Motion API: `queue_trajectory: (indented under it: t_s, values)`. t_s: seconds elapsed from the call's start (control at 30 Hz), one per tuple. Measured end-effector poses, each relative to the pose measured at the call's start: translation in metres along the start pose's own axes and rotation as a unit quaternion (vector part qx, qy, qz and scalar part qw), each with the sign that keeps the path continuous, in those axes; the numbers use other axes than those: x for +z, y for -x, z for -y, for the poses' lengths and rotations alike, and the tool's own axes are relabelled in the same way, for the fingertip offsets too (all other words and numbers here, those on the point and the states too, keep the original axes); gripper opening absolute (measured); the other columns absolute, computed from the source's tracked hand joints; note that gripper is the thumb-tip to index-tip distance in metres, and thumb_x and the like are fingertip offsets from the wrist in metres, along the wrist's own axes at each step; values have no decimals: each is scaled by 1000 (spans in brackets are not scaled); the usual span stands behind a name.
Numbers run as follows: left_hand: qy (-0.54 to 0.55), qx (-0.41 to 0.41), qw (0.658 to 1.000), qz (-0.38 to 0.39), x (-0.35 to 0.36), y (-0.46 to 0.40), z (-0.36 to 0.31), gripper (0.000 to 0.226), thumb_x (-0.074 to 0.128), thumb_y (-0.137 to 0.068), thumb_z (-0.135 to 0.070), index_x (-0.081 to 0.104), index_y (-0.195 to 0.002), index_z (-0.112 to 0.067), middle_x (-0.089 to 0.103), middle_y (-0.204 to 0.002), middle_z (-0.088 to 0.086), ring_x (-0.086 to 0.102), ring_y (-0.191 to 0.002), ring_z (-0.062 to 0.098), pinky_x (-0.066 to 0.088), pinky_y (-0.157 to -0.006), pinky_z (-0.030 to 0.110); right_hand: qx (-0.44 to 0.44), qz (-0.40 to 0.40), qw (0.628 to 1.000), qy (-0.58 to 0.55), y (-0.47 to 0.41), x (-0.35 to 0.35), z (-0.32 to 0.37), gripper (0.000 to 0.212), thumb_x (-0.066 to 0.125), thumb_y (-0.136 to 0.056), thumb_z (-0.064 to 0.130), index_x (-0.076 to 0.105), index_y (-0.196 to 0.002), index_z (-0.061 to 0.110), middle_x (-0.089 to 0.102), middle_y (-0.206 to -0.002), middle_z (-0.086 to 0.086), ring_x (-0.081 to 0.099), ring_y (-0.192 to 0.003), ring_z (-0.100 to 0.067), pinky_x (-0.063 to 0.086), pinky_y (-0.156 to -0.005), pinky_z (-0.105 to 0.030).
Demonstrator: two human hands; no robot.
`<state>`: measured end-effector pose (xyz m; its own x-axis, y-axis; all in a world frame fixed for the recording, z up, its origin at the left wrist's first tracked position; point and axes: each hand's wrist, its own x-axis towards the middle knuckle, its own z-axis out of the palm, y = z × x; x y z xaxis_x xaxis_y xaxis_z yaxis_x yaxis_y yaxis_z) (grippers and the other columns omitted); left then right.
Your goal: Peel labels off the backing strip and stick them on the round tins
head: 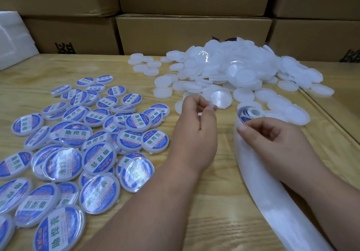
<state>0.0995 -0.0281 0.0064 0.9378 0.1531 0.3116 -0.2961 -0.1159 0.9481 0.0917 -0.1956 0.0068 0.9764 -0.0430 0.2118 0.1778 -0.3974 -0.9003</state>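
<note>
Two bare hands work over a wooden table (224,221). Nearest, a white backing strip (268,202) runs from the near right edge up toward the middle, ending in a small label roll (250,113) with blue labels showing in its coil. The right hand (272,141) rests on the strip just near the roll, thumb and fingers curled and pinching the strip. The left hand (196,131), just left of it, is raised a little, its fingertips pinching a round clear tin (219,99), turned so its bare face shows. On the near left, many labelled tins (78,153) lie spread and overlapping, each with a blue and white label bearing green characters. Farther off, right of centre, a heap of plain tins (233,71) spills across the table. Behind everything, stacked cardboard boxes (192,30) form a wall, with white foam (13,38) at the far left.
</note>
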Motion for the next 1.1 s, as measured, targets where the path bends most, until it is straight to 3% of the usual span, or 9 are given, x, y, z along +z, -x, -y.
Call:
queue_trajectory:
  t_s: [0.07,0.13,0.23,0.37,0.47,0.53,0.67,0.87,1.1]
  values:
    - [30,-14,999,18,-3,1,-1,13,39,-88,-37,51,-91,-38,72,-89,-7,61,-72,10,49,-67,21,1,24,999,22,0,2,-1,10,76,-84,38,75,-84,29,70,-72,8,59,-63,-3,44,-58,-10]
    - [35,-11,999,34,-4,1,-1,17,39,-89,-39,55,-94,-37,71,-87,-5,59,-68,10,45,-62,16,-6,51,998,34,1,2,-2,1,74,-87,29,74,-86,28,69,-69,11,58,-62,-3,45,-59,-13]
    - [1,-6,999,51,-3,0,-1,20,48,-93,-50,59,-91,-33,63,-76,-13,54,-64,6,46,-62,22,-11,72,997,26,1,0,-3,12,69,-89,21,74,-91,32,71,-73,14,64,-65,-6,47,-63,-17]
    - [-60,-21,996,68,-1,-2,3,9,60,-97,-32,57,-89,-35,59,-66,-19,49,-51,-1,39,-47,12,-14,82,996,12,1,-3,-4,26,64,-91,14,72,-95,38,73,-80,3,68,-76,-21,53,-69,-31]
    - [-54,-26,995,80,-1,-2,1,14,66,-94,-24,58,-91,-35,69,-92,-27,56,-65,-2,44,-57,5,-15,91,996,-7,1,-4,-3,33,61,-88,10,70,-94,42,69,-76,-1,59,-63,-11,48,-60,-22]
    - [-47,-32,994,95,-1,-1,-1,16,71,-91,-24,59,-92,-35,70,-101,-25,60,-75,6,44,-64,2,-1,101,995,-23,1,-3,-1,28,59,-81,18,70,-92,41,67,-70,0,54,-61,-11,44,-59,-29]
    - [-41,-35,992,117,-1,-1,-3,19,76,-88,-25,60,-92,-34,71,-103,-24,61,-85,9,44,-65,1,12,138,990,-38,2,-5,2,28,55,-75,23,72,-95,34,71,-79,-12,56,-62,-16,43,-61,-35]
    - [-35,-43,990,131,-1,-1,-2,18,76,-87,-24,62,-92,-33,70,-97,-21,63,-83,7,46,-66,5,-11,165,984,-60,2,-5,0,15,74,-91,24,74,-100,36,79,-93,5,75,-86,-10,57,-71,-21]
    - [-50,-44,991,115,0,-2,-2,19,79,-85,-27,62,-92,-35,70,-95,-20,62,-74,4,44,-62,4,-2,162,986,-33,1,-8,1,27,58,-81,27,73,-102,36,78,-97,3,73,-94,-22,57,-87,-49]
